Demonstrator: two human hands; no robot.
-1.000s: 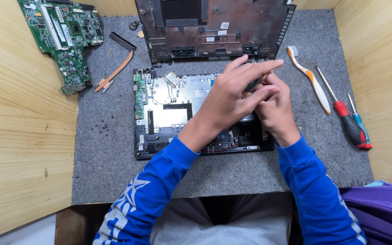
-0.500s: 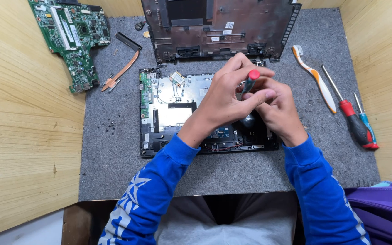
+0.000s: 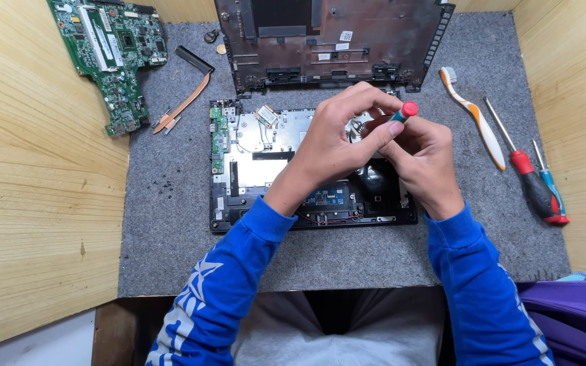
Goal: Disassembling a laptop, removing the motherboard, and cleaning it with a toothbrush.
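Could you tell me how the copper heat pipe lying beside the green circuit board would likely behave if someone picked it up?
The copper heat pipe looks thin and long, so it is probably light and easily bent. Its flat shape suggests it would slide rather than roll on the grey mat.

Two small white rectangular stickers (image 3: 344, 36) sit on the dark cover panel (image 3: 401, 34) well above the grip, with possibly another pale label, blurred, nearby.

A small red-capped screwdriver (image 3: 405, 112) stands nearly upright over the opened laptop base (image 3: 252, 169) on grey felt.
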